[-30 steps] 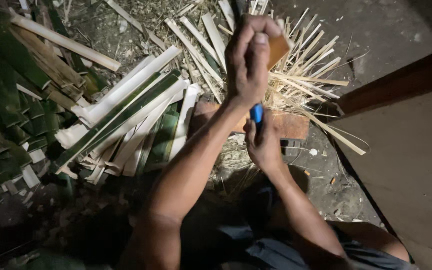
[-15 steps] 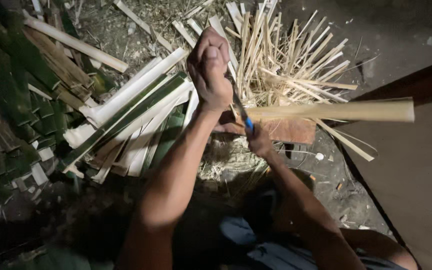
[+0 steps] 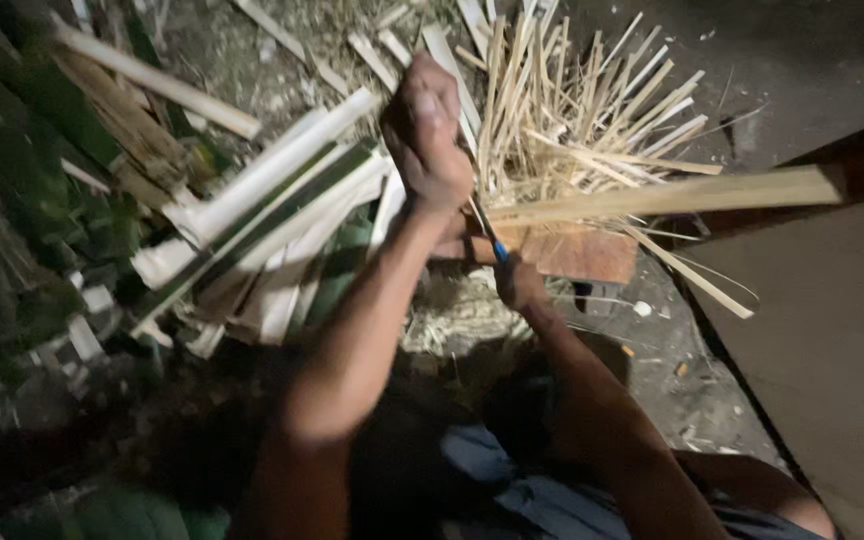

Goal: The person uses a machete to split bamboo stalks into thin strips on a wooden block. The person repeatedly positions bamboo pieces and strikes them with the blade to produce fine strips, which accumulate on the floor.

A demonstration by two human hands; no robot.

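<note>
That blade could slip along the bamboo strip (image 3: 672, 193) toward the fingers, I'd judge, since the left hand (image 3: 427, 140) is fisted tight at its near end while the right hand (image 3: 517, 283) clenches a blue-handled knife (image 3: 489, 237) just above the wooden block (image 3: 577, 253) on the floor

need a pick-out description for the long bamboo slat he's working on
Start at the fan of thin pale splints at top centre. Just below it one long flat bamboo slat runs from the hands rightward. It is far wider and longer than any splint, lying nearly level.
</note>
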